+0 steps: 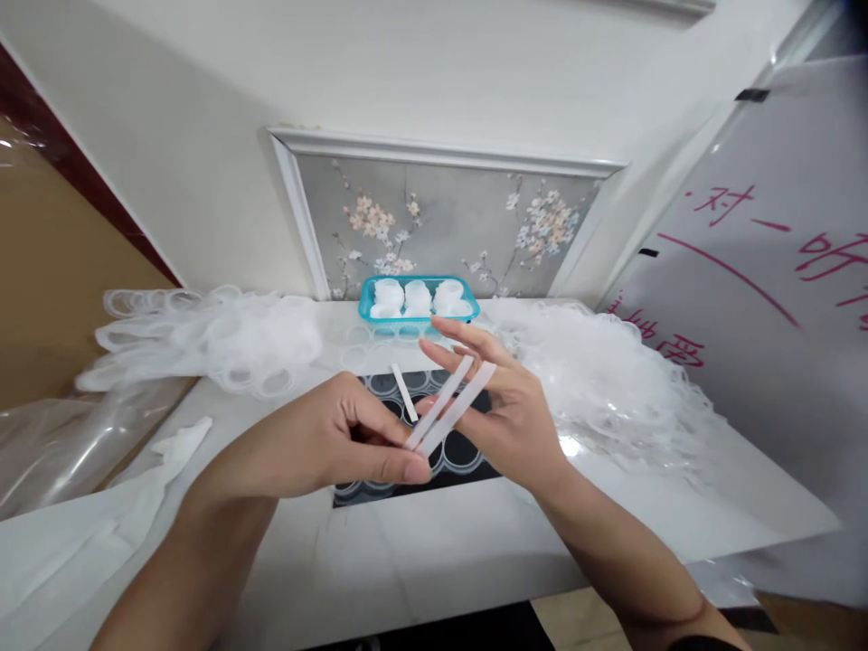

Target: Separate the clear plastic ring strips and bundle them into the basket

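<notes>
My left hand [332,438] pinches the lower ends of two narrow white strips [453,409] between thumb and forefinger. The strips slant up to the right, side by side with a thin gap. My right hand [519,411] is just behind their upper part, its fingers spread; whether it touches them is hard to tell. Below both hands lies a black mat [465,449] bearing several clear rings, partly hidden by the hands. Another short white strip [405,393] lies on the mat.
A blue tray [364,312] with white round pieces stands against the wall. Heaps of translucent rings lie left [231,339] and right [610,389] on the white table [407,551]. A whiteboard [766,298] with red writing stands at right, clear plastic sheeting [74,443] at left.
</notes>
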`<move>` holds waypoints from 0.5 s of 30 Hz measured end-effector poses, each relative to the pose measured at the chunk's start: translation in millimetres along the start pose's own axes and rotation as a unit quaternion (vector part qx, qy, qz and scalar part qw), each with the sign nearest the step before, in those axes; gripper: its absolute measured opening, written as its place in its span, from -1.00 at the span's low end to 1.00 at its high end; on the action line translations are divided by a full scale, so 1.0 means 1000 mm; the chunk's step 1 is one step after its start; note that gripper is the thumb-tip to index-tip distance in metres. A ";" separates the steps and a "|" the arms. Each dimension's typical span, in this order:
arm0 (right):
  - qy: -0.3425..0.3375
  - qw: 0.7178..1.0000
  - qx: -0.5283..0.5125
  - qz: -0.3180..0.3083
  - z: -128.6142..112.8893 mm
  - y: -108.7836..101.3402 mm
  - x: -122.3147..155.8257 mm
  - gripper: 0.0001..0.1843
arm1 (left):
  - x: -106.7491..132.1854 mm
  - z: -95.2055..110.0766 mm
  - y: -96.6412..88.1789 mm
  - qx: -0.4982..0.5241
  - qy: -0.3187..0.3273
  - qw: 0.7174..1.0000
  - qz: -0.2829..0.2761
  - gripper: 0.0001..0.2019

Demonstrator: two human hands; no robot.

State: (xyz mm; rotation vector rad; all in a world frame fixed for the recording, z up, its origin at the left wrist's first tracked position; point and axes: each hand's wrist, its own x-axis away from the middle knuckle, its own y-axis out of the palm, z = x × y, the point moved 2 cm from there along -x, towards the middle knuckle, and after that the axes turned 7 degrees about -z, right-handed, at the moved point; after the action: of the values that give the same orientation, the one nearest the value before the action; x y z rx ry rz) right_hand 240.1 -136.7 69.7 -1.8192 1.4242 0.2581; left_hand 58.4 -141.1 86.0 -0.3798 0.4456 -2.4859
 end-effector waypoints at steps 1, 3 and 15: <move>0.012 0.999 -0.044 -0.001 -0.001 0.000 0.001 -0.61 | 0.001 0.000 0.002 -0.021 0.000 1.000 0.003 -0.66; 0.023 0.987 -0.151 -0.053 -0.001 0.003 0.001 -0.61 | 0.000 0.001 0.006 -0.072 -0.001 0.997 0.033 -0.71; 0.051 0.948 -0.158 -0.271 -0.006 0.004 0.003 -0.13 | -0.001 0.002 0.008 -0.054 -0.008 0.991 0.123 -0.82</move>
State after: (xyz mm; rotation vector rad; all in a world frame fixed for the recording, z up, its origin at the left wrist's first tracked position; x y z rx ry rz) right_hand 236.1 -143.0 69.9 -2.4390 0.9269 0.1102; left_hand 63.8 -147.5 84.7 -0.3647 0.5844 -2.2250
